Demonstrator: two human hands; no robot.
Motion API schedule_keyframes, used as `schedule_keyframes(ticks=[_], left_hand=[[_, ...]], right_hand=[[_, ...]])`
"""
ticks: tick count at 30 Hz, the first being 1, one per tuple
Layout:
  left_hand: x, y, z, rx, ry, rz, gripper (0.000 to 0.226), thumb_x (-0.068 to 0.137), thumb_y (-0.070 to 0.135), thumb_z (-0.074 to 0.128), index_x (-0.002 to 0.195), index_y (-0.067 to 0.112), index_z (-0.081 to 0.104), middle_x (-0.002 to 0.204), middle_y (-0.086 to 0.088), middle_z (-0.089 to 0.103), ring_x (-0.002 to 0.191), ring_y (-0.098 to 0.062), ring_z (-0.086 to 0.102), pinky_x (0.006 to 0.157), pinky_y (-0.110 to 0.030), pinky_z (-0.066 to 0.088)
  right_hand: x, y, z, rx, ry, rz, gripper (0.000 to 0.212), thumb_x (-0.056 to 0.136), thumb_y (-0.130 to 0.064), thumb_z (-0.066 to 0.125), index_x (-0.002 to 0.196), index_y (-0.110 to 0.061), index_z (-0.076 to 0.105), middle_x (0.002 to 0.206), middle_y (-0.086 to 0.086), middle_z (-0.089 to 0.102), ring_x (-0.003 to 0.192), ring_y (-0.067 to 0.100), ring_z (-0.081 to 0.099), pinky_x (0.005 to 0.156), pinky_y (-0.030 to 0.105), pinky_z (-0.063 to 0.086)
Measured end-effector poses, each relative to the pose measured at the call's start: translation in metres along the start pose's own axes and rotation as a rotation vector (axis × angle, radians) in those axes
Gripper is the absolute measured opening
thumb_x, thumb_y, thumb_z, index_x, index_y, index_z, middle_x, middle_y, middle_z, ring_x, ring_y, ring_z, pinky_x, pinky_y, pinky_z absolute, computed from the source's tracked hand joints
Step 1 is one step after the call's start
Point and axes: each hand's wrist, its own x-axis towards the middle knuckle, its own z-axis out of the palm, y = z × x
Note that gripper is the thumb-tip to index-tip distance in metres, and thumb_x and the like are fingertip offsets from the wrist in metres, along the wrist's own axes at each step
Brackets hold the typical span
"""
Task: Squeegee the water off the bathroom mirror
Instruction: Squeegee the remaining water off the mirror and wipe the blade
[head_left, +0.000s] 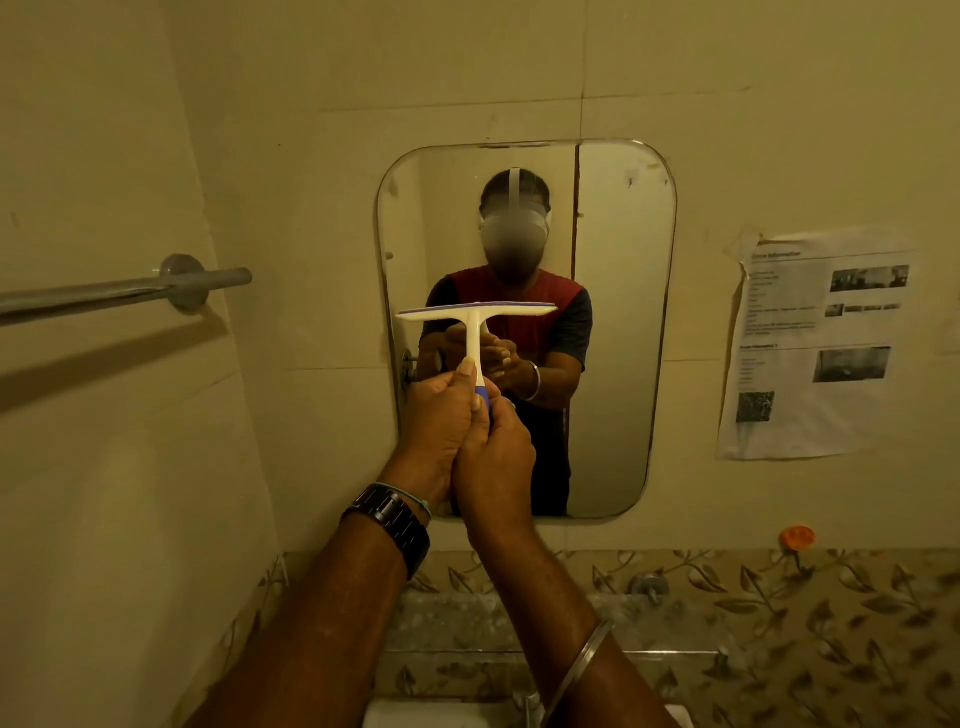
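A white squeegee (475, 314) with a blue-tipped handle stands upright in front of the rounded wall mirror (618, 322), its blade level across the mirror's lower middle. My left hand (441, 415), with a dark watch on the wrist, grips the handle with the thumb pointing up along it. My right hand (496, 457), a metal bangle on its forearm, wraps round the handle's lower end, pressed against the left hand. Whether the blade touches the glass cannot be told. The mirror reflects a person holding the squeegee.
A metal towel bar (124, 288) juts from the left wall at about hand height. A printed paper sheet (815, 343) hangs right of the mirror. Below run a leaf-patterned tile band (779, 613), a small orange cap (797, 536) and a white basin edge (415, 714).
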Motion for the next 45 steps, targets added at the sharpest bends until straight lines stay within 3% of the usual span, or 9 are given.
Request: schedule_keyframes(ticks=[9,13,19,24,33,45], left_hand=[[-0.001,-0.020,-0.004,0.003,-0.013,-0.017,0.041,0.108,0.037,0.046,0.117,0.003,0.068,0.115,-0.025,0.070,0.110,-0.040,0.068,0.102,-0.052,0.055],[-0.002,-0.029,-0.006,0.003,-0.029,-0.021,0.035,0.108,0.038,0.046,0.103,0.013,0.070,0.111,-0.021,0.071,0.107,-0.035,0.069,0.100,-0.048,0.057],[0.000,-0.036,-0.008,0.004,-0.049,-0.017,0.038,0.108,0.039,0.045,0.109,0.010,0.070,0.112,-0.021,0.071,0.107,-0.035,0.070,0.100,-0.050,0.056],[-0.004,-0.039,-0.010,-0.013,-0.064,-0.042,0.033,0.108,0.038,0.046,0.098,0.017,0.070,0.112,-0.022,0.071,0.109,-0.038,0.068,0.101,-0.055,0.054],[-0.014,-0.063,-0.016,-0.001,-0.074,-0.080,0.037,0.108,0.038,0.047,0.095,0.013,0.071,0.105,-0.024,0.072,0.105,-0.040,0.069,0.099,-0.057,0.055],[-0.015,-0.086,-0.016,-0.002,-0.080,-0.097,0.035,0.108,0.038,0.047,0.097,0.016,0.071,0.106,-0.020,0.073,0.105,-0.035,0.070,0.099,-0.054,0.056]], right_hand=[[-0.008,0.013,-0.001,-0.021,-0.005,0.036,0.035,0.109,-0.038,0.042,0.136,-0.024,0.059,0.113,0.000,0.068,0.111,0.020,0.063,0.093,0.047,0.058],[-0.013,0.020,0.000,-0.029,-0.022,0.056,0.035,0.110,-0.038,0.041,0.139,-0.027,0.056,0.120,0.003,0.067,0.119,0.025,0.060,0.098,0.051,0.055],[-0.017,0.023,0.000,-0.029,0.003,0.038,0.035,0.110,-0.036,0.042,0.139,-0.023,0.057,0.113,0.002,0.069,0.110,0.020,0.064,0.095,0.049,0.057],[-0.022,0.025,0.001,-0.026,0.012,0.053,0.037,0.110,-0.036,0.042,0.139,-0.022,0.058,0.113,0.003,0.069,0.110,0.021,0.065,0.095,0.050,0.056],[-0.041,0.043,-0.001,-0.023,0.019,0.088,0.035,0.110,-0.034,0.043,0.138,-0.022,0.060,0.110,0.001,0.071,0.103,0.015,0.068,0.091,0.048,0.059],[-0.049,0.062,-0.004,-0.054,0.011,0.103,0.038,0.110,-0.035,0.043,0.142,-0.021,0.057,0.115,0.003,0.070,0.108,0.018,0.067,0.094,0.048,0.058]])
